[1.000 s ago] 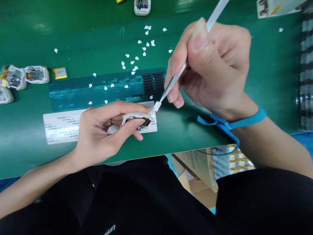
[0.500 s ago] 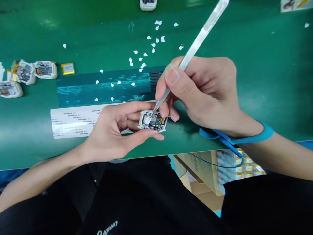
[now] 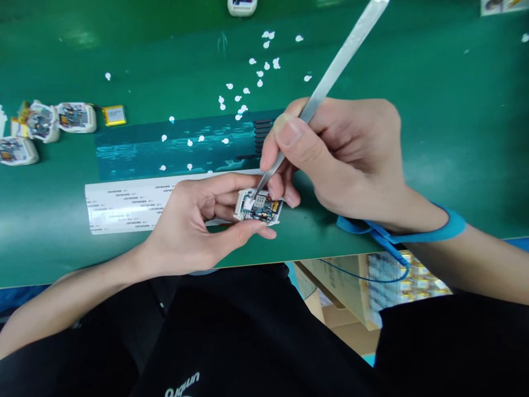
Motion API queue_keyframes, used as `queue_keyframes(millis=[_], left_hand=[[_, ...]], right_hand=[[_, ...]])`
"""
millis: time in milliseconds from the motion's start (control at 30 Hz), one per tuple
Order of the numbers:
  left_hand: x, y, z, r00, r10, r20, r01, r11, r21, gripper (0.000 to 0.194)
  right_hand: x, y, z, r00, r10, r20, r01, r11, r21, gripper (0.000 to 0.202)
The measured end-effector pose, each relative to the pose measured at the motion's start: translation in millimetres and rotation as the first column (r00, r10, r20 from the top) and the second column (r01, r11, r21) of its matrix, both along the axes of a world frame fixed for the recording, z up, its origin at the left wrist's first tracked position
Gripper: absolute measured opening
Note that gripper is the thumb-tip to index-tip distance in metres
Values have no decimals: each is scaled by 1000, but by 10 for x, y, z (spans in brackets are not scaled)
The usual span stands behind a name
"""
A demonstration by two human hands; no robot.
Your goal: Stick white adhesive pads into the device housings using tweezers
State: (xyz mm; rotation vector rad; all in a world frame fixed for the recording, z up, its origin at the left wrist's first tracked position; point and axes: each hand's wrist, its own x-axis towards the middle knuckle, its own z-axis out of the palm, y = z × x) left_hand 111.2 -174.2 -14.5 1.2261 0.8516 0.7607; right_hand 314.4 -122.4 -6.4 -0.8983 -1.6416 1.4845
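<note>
Between thumb and fingers, my left hand (image 3: 202, 226) grips a small white device housing (image 3: 264, 208) with its circuit board facing up. My right hand (image 3: 334, 149) pinches metal tweezers (image 3: 334, 77) like a pen. Their tips reach down onto a white patch (image 3: 248, 203) at the left part of the board; whether they hold it I cannot tell. Fingertips of my right hand are close by the housing's upper edge. A blue wrist strap (image 3: 433, 227) with a cord circles my right wrist.
Small white round stickers (image 3: 238, 98) lie scattered on the green mat (image 3: 446, 143) and blue film (image 3: 136, 149). A printed white sheet (image 3: 119, 212) is under my left hand. Several open housings (image 3: 76, 117) and a battery (image 3: 114, 115) lie at left. Cardboard boxes (image 3: 343, 281) stand below the table edge.
The tweezers have shifted very slightly left and look a little steeper, with their tips still on the white patch. Both hands otherwise keep nearly the same pose.
</note>
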Motion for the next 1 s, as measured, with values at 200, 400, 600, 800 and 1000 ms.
queue_keyframes(millis=[200, 400, 600, 800, 1000], left_hand=[[2, 10, 36, 999, -18, -43, 17, 1000, -8, 30], [6, -7, 21, 999, 34, 7, -34, 997, -70, 24], [-8, 5, 38, 989, 139, -58, -141, 990, -31, 21], [-52, 66, 19, 957, 238, -168, -222, 969, 108, 18], [-108, 152, -102, 809, 410, -421, -135, 827, 546, 14]], right_hand=[[15, -4, -7, 1000, 12, 8, -12, 1000, 2, 47], [22, -9, -57, 1000, 27, 3, -27, 998, 50, 43], [36, -45, -85, 998, -63, -29, 69, 964, 258, 33], [227, 184, -106, 942, -233, 240, 66, 833, 549, 29], [298, 396, -218, 894, -30, 446, -282, 736, 615, 32]])
